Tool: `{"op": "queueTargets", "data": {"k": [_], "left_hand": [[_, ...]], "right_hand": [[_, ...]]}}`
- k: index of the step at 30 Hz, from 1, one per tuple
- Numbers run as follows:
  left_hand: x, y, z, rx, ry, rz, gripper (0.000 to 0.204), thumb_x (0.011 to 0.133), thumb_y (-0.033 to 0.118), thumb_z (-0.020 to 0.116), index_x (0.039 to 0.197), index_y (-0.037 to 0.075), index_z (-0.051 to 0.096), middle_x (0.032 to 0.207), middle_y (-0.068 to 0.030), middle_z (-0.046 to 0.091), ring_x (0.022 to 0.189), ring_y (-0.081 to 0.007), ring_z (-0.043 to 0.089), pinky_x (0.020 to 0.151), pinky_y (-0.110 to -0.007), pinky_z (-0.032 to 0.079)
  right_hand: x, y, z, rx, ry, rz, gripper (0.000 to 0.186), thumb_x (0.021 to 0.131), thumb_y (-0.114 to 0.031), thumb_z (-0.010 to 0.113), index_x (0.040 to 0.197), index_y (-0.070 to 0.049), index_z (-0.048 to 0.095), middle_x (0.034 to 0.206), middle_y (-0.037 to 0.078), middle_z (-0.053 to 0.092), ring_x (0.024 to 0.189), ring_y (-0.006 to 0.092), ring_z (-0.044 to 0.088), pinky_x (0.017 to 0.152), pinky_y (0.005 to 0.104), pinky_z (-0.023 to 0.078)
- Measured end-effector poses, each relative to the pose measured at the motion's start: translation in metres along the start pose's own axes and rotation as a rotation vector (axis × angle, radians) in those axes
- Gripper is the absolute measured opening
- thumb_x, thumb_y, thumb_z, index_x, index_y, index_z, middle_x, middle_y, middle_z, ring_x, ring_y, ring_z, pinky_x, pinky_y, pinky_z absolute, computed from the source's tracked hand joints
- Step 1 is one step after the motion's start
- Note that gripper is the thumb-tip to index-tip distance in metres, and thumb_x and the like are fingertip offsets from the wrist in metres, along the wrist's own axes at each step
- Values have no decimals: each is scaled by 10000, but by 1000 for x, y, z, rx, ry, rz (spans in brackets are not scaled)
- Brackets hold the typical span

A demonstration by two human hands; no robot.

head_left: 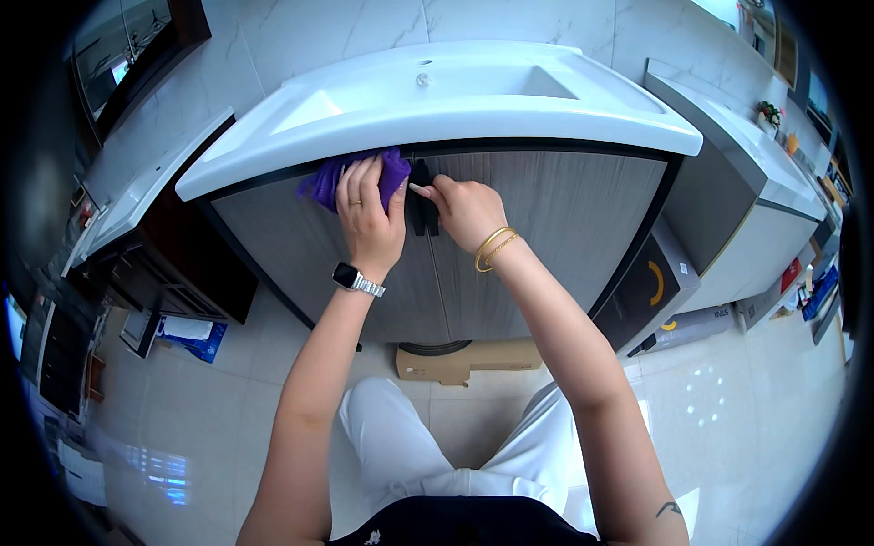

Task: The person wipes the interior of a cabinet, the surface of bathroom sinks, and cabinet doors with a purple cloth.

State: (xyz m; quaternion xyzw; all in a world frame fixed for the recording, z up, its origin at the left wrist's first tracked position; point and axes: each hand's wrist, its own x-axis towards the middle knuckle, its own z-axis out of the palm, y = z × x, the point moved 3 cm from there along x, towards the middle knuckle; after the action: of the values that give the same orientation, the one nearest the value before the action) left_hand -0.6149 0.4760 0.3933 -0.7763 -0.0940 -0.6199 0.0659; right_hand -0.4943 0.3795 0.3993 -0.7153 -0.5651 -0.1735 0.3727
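My left hand [370,211] presses a bunched purple cloth [320,182] against the top of the left grey wood-grain cabinet door [282,223], just below the basin's front lip. Its fingers are bent over the cloth. Close beside it, my right hand [469,211] is closed at the black door handles [421,205] where the two doors meet. The thumb points left across them, and the curled fingers are partly hidden behind the hand. Both doors, the left and the right one [564,209], are closed.
Above the doors is a white ceramic washbasin [437,123] against a marbled wall [337,32]. A cardboard piece [482,364] lies under the cabinet. To the right stand a dark box [651,282] and another white-topped unit [765,246]; a dark wooden vanity [182,255] is on the left.
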Motion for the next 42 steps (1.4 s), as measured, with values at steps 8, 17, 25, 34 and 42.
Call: {"op": "queueTargets", "data": {"k": [8,17,25,34,42], "left_hand": [[-4,17,17,6,-1,-84,561,906,253,633,1342,-29,423,1360,-223,416,1286,-421,355,1075,-514,293],[-4,19,3,94,-59,11,609,807,170,671,1345,-22,461,1363,-185,495,1289,-387,422,1078,-496,342],[2,12,-3,18,-62,15,421,907,125,577,1306,-3,531,1283,-171,581,1210,-361,513,1044,-448,388],[-7,2,4,-131,-4,-122,372,974,174,518,1289,-24,536,1307,-201,559,1258,-362,487,1048,-439,373],[-33,34,13,-316,111,-162,387,976,113,487,1341,-14,510,1468,-212,420,1386,-417,337,1142,-484,241]], "right_hand": [[-4,13,-4,79,-106,-108,171,939,-197,535,854,-51,564,738,167,661,702,366,646,622,458,504],[-3,12,-14,105,-180,-131,215,898,-261,596,900,-45,598,748,132,682,722,339,665,657,436,525],[-5,6,10,-56,-269,61,362,869,-394,644,789,-42,662,748,158,682,743,337,674,672,432,536],[-70,-25,-35,75,-199,-115,407,877,-388,630,664,-41,621,577,151,618,553,332,631,549,422,512],[-183,-37,-116,178,-75,-238,255,796,-252,748,644,-96,614,496,10,557,399,178,538,423,279,414]]}}
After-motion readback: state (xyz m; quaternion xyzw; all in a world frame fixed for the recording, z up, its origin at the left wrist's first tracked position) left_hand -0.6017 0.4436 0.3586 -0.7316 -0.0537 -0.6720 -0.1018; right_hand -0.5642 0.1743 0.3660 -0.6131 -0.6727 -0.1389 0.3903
